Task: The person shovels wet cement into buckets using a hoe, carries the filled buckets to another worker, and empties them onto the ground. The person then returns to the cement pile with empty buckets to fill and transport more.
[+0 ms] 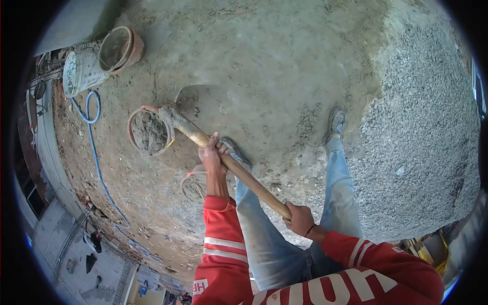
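A long wooden handle (249, 181) runs diagonally between my two hands. My left hand (212, 152) is wrapped round its upper part, and my right hand (300, 219) grips its lower end. The tool's head (170, 115), smeared with grey mud, is at the rim of a bucket (130, 133). Dark wet material (151, 132) lies inside that bucket. Beside the head, a curved edge shows on the muddy ground; I cannot make out what it belongs to. Another round container (184, 189) stands near my left wrist, partly hidden by the arm.
Two buckets, one brownish (136, 50) and one whitish (91, 71), are at the upper left. A blue hose (96, 157) snakes down the left side. A large gravel pile (417, 137) fills the right. My shoes (335, 123) stand on wet, muddy ground (264, 66).
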Demonstrator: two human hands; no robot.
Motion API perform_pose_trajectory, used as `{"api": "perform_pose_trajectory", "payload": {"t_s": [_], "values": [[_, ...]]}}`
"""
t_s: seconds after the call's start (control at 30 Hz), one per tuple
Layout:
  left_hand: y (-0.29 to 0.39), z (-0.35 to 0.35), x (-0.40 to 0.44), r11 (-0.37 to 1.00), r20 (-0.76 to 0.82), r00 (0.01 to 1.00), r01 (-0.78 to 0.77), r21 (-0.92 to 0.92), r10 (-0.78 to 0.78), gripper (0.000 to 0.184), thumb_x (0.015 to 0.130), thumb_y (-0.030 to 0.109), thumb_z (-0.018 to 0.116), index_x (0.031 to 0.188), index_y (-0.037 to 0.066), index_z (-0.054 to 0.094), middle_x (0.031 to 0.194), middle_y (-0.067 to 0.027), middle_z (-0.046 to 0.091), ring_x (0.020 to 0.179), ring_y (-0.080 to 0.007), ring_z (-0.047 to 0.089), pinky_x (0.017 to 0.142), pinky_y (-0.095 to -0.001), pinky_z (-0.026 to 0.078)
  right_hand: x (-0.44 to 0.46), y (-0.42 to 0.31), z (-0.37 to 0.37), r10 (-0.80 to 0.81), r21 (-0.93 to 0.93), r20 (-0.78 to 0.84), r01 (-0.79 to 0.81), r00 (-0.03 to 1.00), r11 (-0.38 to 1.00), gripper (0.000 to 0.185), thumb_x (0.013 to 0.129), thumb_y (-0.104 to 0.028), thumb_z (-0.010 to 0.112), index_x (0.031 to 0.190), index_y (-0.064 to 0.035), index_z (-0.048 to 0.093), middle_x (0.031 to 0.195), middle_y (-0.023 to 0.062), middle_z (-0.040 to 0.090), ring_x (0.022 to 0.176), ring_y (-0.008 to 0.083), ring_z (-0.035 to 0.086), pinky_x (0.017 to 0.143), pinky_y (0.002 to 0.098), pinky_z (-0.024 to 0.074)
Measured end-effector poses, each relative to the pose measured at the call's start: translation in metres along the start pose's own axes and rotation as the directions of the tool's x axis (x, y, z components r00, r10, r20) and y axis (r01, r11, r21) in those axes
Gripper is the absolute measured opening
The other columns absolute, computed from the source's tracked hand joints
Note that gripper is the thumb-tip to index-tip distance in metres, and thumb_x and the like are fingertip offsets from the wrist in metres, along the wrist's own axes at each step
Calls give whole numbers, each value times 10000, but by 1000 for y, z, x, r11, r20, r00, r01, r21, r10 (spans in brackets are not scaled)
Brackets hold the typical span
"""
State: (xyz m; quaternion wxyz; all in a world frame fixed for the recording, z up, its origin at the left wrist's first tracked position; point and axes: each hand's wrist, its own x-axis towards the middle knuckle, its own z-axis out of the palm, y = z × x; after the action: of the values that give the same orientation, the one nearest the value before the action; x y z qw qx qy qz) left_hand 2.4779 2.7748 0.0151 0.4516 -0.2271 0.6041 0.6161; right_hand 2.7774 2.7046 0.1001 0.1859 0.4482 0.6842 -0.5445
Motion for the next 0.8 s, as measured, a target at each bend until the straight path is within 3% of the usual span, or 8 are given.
{"api": "perform_pose_trajectory", "payload": {"t_s": [0.27, 0.37, 0.43, 0.47, 0.6, 0.67, 0.73, 0.8], "values": [[-228, 176, 74, 920, 240, 931, 180, 349, -273, 115, 890, 107, 619, 886, 40, 526, 726, -30, 488, 559, -122, 478, 489, -280, 464, 21, 96, -97, 379, 14, -326, -396, 866, 918, 373, 732, -138, 700, 1036, -84, 492, 771, 141, 659, 734, 367, 657, 634, 487, 507], [-295, 207, 81, 836, 210, 941, 116, 537, -266, 105, 894, 113, 602, 871, 34, 535, 687, -40, 512, 517, -134, 495, 448, -293, 460, 53, 130, -118, 466, -6, -324, -494, 823, 869, 309, 781, -137, 623, 1057, -73, 500, 821, 145, 670, 748, 364, 665, 666, 474, 525], [-329, 208, 83, 628, 148, 969, 10, 779, -199, 158, 874, 147, 616, 859, 11, 539, 644, -68, 549, 480, -169, 531, 424, -324, 463, 53, 146, -100, 510, 34, -278, -522, 814, 852, 293, 794, -130, 597, 1065, -74, 502, 824, 155, 671, 751, 370, 664, 678, 475, 525], [-342, 204, 79, 624, 147, 968, 12, 781, -203, 158, 874, 147, 616, 859, 11, 539, 644, -68, 549, 480, -169, 531, 424, -324, 463, 52, 155, -90, 541, 60, -240, -544, 806, 837, 278, 808, -123, 572, 1073, -76, 503, 827, 165, 671, 755, 375, 663, 689, 476, 525], [-374, 104, 47, 149, 80, 997, -78, 986, -6, 298, 805, 236, 675, 864, -25, 544, 658, -141, 605, 524, -271, 613, 502, -401, 510, 7, 148, -29, 606, 178, -16, -595, 795, 784, 414, 720, -182, 716, 1062, -66, 513, 780, 183, 663, 761, 380, 662, 687, 497, 530], [-388, 53, 34, -128, 80, 996, -85, 988, -43, 412, 809, 276, 696, 1009, -12, 481, 871, -218, 652, 824, -358, 674, 729, -428, 541, -16, 141, 7, 623, 244, 51, -614, 781, 750, 365, 739, -201, 701, 1037, -79, 530, 796, 180, 663, 785, 391, 657, 716, 504, 527], [-386, 34, 4, -185, 41, 997, -51, 981, -60, 400, 800, 271, 702, 1011, -1, 499, 956, -249, 652, 942, -394, 650, 812, -449, 526, -35, 132, 29, 662, 273, 107, -662, 742, 698, 365, 722, -211, 681, 1031, -61, 558, 874, 198, 659, 845, 405, 639, 755, 500, 518], [-408, 0, -3, -192, 60, 998, -66, 979, -34, 346, 796, 243, 706, 991, 25, 522, 881, -193, 655, 807, -344, 670, 719, -441, 553, -50, 133, 42, 638, 341, 44, -611, 769, 714, 315, 716, -204, 670, 971, -40, 589, 774, 181, 654, 743, 377, 656, 686, 471, 531]]}}
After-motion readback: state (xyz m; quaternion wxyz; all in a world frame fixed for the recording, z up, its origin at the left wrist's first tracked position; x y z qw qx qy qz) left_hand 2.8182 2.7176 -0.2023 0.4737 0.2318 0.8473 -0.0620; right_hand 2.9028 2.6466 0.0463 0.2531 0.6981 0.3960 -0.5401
